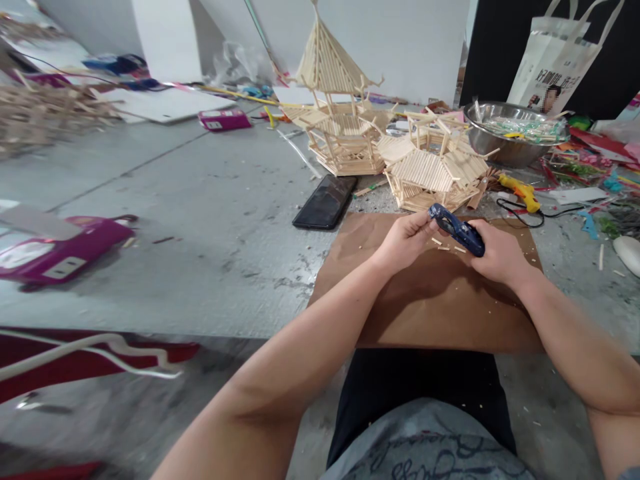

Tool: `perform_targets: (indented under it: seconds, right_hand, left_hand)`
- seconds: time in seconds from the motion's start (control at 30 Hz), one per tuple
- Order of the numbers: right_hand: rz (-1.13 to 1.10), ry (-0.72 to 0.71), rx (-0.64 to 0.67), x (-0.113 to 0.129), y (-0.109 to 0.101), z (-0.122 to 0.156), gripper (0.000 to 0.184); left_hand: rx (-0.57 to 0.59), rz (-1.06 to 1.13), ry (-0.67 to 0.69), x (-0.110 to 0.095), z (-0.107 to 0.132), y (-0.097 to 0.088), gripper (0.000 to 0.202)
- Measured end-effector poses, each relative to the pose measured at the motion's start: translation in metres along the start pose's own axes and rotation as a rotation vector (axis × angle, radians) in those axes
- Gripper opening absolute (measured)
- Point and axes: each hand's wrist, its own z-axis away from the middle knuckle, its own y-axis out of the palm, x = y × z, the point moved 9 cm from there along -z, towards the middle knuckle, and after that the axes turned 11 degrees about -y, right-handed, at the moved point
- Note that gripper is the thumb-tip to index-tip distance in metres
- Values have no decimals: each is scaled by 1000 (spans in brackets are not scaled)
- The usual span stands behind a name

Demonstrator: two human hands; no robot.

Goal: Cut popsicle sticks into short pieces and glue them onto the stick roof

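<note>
R hand [500, 253] fingers closed round blue cutter [457, 230], held above brown card [430, 307]. L hand [405, 240] fingers pinched at cutter tip; contents can't tell. Stick pagoda [435, 173] just beyond.

Blue cutting pliers [457, 229]: dark blue handles, lying tilted, head toward the upper left, held above the brown cardboard sheet [430, 300]. Short pale stick offcuts [443, 245] lie scattered on the cardboard just beneath it.

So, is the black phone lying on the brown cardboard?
No, the black phone lies on the grey floor, beside the brown cardboard.
</note>
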Motion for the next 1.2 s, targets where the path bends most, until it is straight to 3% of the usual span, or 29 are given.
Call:
perform_targets:
  seconds: [0.97, 1.2]
  right_hand:
    - [112, 45, -2, 0, -3, 2, 26]
    - [105, 164, -100, -24, -17, 3, 37]
  left_hand:
    - [-37, -108, -37, 0, 0, -5, 47]
    - [-24, -243, -36, 5, -3, -4, 30]
